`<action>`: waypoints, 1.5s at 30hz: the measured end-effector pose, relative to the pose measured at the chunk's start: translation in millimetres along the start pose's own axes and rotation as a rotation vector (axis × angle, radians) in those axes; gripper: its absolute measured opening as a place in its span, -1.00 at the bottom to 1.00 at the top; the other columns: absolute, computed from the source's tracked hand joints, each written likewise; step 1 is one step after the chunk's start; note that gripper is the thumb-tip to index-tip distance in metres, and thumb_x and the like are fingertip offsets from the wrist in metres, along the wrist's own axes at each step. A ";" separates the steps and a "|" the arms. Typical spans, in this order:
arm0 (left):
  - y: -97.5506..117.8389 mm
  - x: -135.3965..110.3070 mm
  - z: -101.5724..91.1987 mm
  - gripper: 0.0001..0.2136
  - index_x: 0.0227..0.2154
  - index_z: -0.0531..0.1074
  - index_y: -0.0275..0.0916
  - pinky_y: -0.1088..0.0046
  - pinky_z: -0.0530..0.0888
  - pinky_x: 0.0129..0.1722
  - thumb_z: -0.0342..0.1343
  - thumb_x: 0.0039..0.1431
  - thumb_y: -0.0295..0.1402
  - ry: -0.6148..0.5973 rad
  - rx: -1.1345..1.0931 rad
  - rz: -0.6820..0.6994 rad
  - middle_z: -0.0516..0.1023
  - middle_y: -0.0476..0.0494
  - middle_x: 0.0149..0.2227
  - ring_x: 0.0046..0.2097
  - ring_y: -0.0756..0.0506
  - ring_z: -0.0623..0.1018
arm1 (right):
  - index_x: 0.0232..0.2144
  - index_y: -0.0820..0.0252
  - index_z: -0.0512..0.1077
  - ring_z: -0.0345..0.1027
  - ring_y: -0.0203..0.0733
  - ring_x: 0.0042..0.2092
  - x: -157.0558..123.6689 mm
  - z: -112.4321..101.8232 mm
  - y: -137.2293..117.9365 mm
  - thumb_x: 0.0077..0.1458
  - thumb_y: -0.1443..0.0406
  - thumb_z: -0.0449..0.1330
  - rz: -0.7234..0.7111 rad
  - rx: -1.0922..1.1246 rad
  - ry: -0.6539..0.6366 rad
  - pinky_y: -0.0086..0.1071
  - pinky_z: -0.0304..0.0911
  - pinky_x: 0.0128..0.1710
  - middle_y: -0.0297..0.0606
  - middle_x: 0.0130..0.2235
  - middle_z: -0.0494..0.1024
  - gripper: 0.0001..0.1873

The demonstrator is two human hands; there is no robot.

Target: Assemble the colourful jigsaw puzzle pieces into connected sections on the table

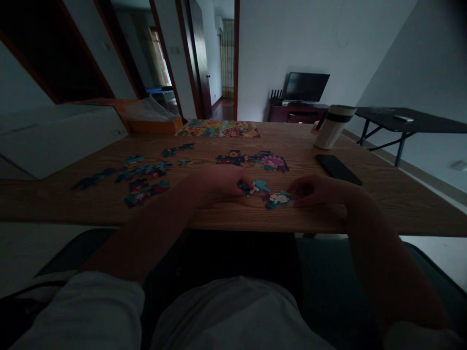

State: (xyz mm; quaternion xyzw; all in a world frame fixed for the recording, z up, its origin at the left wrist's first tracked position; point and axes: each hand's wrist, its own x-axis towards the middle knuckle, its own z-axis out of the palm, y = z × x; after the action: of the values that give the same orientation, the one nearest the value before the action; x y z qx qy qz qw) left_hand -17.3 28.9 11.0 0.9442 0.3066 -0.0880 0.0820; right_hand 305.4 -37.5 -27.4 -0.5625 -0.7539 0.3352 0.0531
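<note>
Two bare hands work over jigsaw puzzle pieces near the close edge of a wooden table (233, 218). The left hand (219, 183) has its fingers (242, 185) closed onto a small teal puzzle piece (260, 185) near the middle of the table. Just to the right, the right hand (315, 190) bends its fingers (297, 187) inward at the edge of a joined cluster of pieces (277, 199) with a pale patch at its centre; the dim light hides whether they grip it. The teal piece and the cluster lie just beside each other.

Farther across the table sits a longer joined strip of pieces (253, 160) showing a purple flower, and loose groups of pieces (144, 183) are spread to the left. A colourful puzzle picture (218, 129) lies flat at the far edge. To the right are a black phone (338, 169), lying flat, and a white travel mug (332, 127). A large white box (54, 138) and an orange package (153, 125) stand at the far left. Beyond the table are a black folding table (397, 119), a monitor (305, 86) on a dark cabinet (297, 114), and an open doorway (222, 63). A white shirt (233, 316) fills the bottom of the view.
</note>
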 end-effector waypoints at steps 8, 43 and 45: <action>6.7 -29.6 7.7 -0.66 0.12 0.53 0.03 0.41 0.39 -0.03 0.12 0.32 -0.30 0.090 0.055 0.058 0.57 -0.10 -0.06 -0.04 -0.14 0.52 | 0.00 0.11 0.54 0.48 -0.05 -0.22 -0.2 0.1 -1.4 -0.07 -0.08 0.39 0.013 -0.005 0.058 -0.26 0.36 -0.27 -0.18 -0.22 0.59 -0.36; -27.1 -141.8 84.9 -0.63 0.15 0.50 -0.08 0.13 0.35 0.27 -0.12 0.48 -0.18 0.538 0.087 -0.122 0.44 -0.14 0.24 0.24 -0.19 0.44 | 0.04 0.00 0.59 0.39 0.04 0.15 11.9 21.4 -22.6 0.25 0.02 0.19 -0.259 -0.189 0.235 -0.04 0.21 0.26 -0.22 0.16 0.51 -0.59; -43.5 -170.5 95.1 -0.62 0.11 0.52 -0.09 0.07 0.36 0.25 -0.12 0.46 -0.17 0.637 0.144 -0.229 0.45 -0.18 0.23 0.21 -0.24 0.46 | 0.06 -0.01 0.58 0.40 0.07 0.15 11.6 19.3 -20.0 0.25 -0.02 0.19 -0.238 -0.198 0.251 0.00 0.22 0.26 -0.21 0.15 0.51 -0.56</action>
State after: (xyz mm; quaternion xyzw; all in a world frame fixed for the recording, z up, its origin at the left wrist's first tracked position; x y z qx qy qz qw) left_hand -190.0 -52.5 -48.9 0.8872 0.4136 0.1812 -0.0951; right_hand 276.1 -38.6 -34.4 -0.5094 -0.8317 0.1782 0.1304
